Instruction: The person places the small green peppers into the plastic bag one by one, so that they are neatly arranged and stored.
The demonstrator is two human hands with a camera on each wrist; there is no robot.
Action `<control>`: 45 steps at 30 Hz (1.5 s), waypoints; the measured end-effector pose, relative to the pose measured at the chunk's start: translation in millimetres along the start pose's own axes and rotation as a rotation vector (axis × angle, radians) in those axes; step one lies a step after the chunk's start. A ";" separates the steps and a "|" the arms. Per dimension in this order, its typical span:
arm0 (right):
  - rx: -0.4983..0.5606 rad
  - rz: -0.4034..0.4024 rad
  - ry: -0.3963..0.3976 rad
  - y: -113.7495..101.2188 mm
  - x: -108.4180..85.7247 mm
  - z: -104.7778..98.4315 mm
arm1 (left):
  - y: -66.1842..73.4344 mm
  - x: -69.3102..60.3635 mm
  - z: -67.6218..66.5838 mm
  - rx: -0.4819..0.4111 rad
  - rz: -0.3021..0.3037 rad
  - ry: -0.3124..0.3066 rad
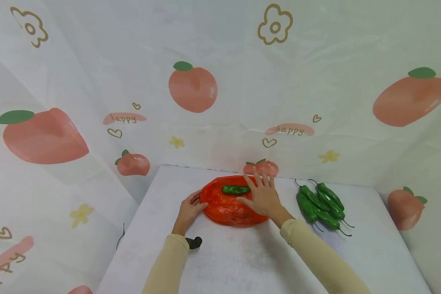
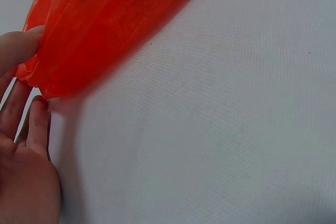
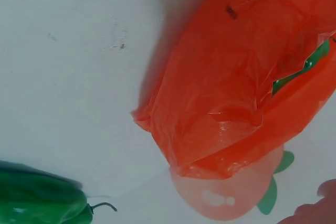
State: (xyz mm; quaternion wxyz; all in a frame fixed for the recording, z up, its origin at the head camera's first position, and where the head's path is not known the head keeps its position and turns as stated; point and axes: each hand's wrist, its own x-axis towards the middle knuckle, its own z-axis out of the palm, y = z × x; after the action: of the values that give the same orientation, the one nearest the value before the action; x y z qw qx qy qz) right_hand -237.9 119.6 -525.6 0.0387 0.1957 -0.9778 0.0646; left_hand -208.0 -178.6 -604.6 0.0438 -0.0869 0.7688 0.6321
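A red plastic bag (image 1: 233, 210) with dark print lies on the white table, its mouth spread apart. One green chili pepper (image 1: 235, 190) shows in the opening; in the right wrist view only a strip of this pepper (image 3: 310, 64) is visible between the folds. My left hand (image 1: 188, 210) holds the bag's left end, thumb on the near side and fingers on the other, as the left wrist view confirms. Over the bag's right part, my right hand (image 1: 262, 198) is held with fingers spread, gripping nothing. Whether it touches the plastic I cannot tell.
Several green chili peppers (image 1: 321, 204) with long stems lie piled on the right of the table (image 1: 235, 265). A black curved object (image 1: 194, 243), partly hidden by the left sleeve, rests near the left wrist. Fruit-printed white sheeting (image 1: 220, 134) hangs behind and at both sides.
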 end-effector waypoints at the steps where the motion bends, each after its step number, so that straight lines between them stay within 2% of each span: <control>1: -0.004 0.003 0.004 0.4 -0.8 0.3 | 0.0 -0.1 0.0 0.002 0.003 -0.001; 5: -0.007 0.022 0.017 3.1 -4.7 -0.4 | 0.4 -0.3 0.0 0.001 0.003 -0.001; 12: 0.036 0.063 -0.008 13.8 -12.6 -2.5 | 1.7 -0.8 0.4 -0.007 0.018 -0.007; 21: 0.047 0.085 0.036 28.1 -23.3 -1.1 | 3.8 -1.5 1.4 -0.008 0.035 0.002; 28: 0.047 0.097 0.074 38.8 -31.4 -0.2 | 3.3 -1.9 0.7 -0.014 0.020 0.002; 37: 0.062 0.115 0.059 50.3 -40.3 -7.5 | 2.7 -1.1 -0.9 0.004 0.027 0.013; 45: 0.043 0.169 0.029 61.1 -52.0 -5.4 | 1.7 -1.2 0.3 -0.001 0.017 0.010</control>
State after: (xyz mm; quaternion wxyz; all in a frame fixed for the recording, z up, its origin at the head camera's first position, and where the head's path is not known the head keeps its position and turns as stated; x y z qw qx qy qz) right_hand -213.5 195.9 -532.2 0.0431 0.1124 -0.9885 0.0916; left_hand -207.1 -177.9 -602.9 0.0348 -0.0835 0.7694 0.6323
